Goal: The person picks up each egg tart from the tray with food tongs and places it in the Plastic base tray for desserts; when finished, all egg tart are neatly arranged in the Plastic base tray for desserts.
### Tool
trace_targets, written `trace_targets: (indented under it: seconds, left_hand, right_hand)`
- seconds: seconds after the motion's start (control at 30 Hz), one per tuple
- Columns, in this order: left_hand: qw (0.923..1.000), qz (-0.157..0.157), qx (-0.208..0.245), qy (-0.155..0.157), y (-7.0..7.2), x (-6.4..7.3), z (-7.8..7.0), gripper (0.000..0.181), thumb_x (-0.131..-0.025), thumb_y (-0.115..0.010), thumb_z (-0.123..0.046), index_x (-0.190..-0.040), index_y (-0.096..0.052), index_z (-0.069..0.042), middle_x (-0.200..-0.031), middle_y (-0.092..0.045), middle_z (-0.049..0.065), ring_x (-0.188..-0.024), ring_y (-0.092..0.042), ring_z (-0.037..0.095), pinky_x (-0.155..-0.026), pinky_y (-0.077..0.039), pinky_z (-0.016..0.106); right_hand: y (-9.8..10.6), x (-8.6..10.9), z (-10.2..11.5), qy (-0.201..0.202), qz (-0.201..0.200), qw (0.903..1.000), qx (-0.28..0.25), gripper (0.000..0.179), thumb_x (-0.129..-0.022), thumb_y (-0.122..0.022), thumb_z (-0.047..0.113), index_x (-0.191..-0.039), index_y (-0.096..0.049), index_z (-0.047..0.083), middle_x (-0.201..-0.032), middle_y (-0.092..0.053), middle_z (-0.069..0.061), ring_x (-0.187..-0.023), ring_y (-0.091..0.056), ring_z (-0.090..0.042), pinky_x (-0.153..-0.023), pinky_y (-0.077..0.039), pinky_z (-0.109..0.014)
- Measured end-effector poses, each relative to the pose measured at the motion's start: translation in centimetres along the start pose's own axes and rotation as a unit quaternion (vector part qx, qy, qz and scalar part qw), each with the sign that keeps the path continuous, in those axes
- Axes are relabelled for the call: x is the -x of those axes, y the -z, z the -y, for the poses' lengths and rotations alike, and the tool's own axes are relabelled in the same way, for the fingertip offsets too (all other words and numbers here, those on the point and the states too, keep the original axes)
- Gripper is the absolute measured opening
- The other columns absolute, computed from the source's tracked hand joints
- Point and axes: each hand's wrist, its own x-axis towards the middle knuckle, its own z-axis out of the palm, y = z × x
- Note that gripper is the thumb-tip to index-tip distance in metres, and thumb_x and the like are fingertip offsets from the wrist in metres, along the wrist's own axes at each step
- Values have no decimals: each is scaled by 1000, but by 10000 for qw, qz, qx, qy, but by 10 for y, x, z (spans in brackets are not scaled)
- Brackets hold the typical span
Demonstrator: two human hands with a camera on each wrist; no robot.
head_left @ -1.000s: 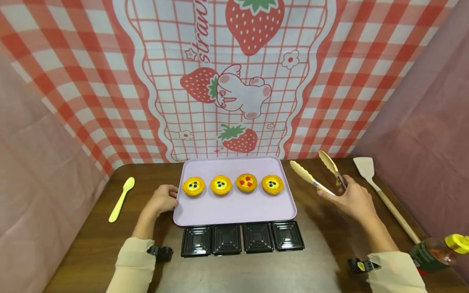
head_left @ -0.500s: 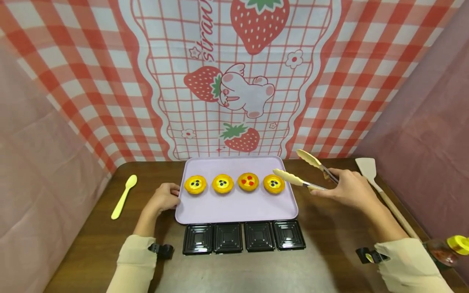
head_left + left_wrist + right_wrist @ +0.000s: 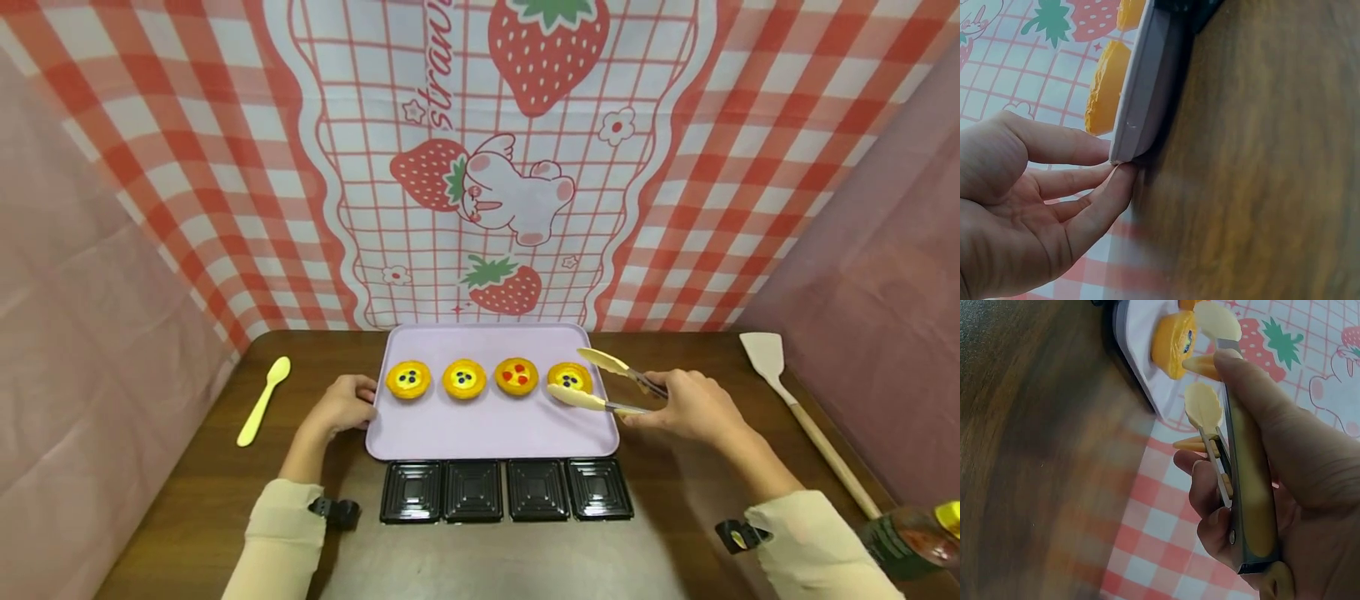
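Note:
My left hand (image 3: 343, 406) grips the left edge of a lilac tray (image 3: 487, 437), thumb at the rim and fingers beneath it in the left wrist view. On the tray stands a row of several egg tarts. The rightmost tart (image 3: 567, 374) has dark blue toppings, and a red-topped tart (image 3: 517, 377) is left of it. In my right hand (image 3: 693, 408) are kitchen tongs (image 3: 576, 397) with cream scalloped tips, spread apart on either side of the rightmost tart. The right wrist view shows the tongs' handle (image 3: 1250, 487) between thumb and fingers.
Several square black plastic containers (image 3: 412, 493) line the tray's front edge. A yellow spoon (image 3: 264, 402) lies at left. A spatula (image 3: 813, 433) and a yellow-capped bottle (image 3: 907, 542) are at right. A strawberry-patterned cloth (image 3: 510, 200) hangs right behind the tray.
My right hand has brought the tongs leftward from beside the tray to over the rightmost tart, their tips now closer together. My left hand stays on the tray's edge.

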Motion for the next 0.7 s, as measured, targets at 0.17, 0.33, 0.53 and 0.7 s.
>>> trace_targets:
  seconds: [0.17,0.33,0.53,0.7]
  left_hand:
    - [10000,3,-18,17,-1,-2,1,50,-72,-66,11,-120,-55,16,-99,-56,23,-79,-60,29,-64,-60,40]
    - [10000,-14,-24,27,0,-2,1,50,-72,-66,11,-121,-55,15,-99,-56,23,-80,-60,29,-65,-60,40]
    - [10000,34,-49,2,0,-1,0,51,-71,-67,11,-120,-54,15,-98,-55,23,-80,-59,29,-65,-60,39]
    - [10000,45,42,-8,0,0,0,51,-70,-67,12,-120,-55,16,-98,-55,23,-78,-59,28,-66,-60,40]
  right_hand:
    - [-4,-2,3,-77,23,9999,104,71,-69,-86,51,-121,-70,7,-83,-68,-5,-64,-57,-22,-52,-45,-43]
    - [-6,-3,5,-135,179,9997,131,73,-69,-85,53,-123,-69,7,-81,-66,-2,-64,-55,-22,-51,-43,-42]
    - [-10,-3,6,-96,291,9994,144,65,-72,-84,50,-119,-71,8,-75,-61,2,-63,-53,-21,-50,-42,-41]
    - [-11,-3,6,-90,293,9993,215,56,-73,-83,48,-113,-73,10,-72,-58,3,-63,-52,-20,-50,-41,-40]
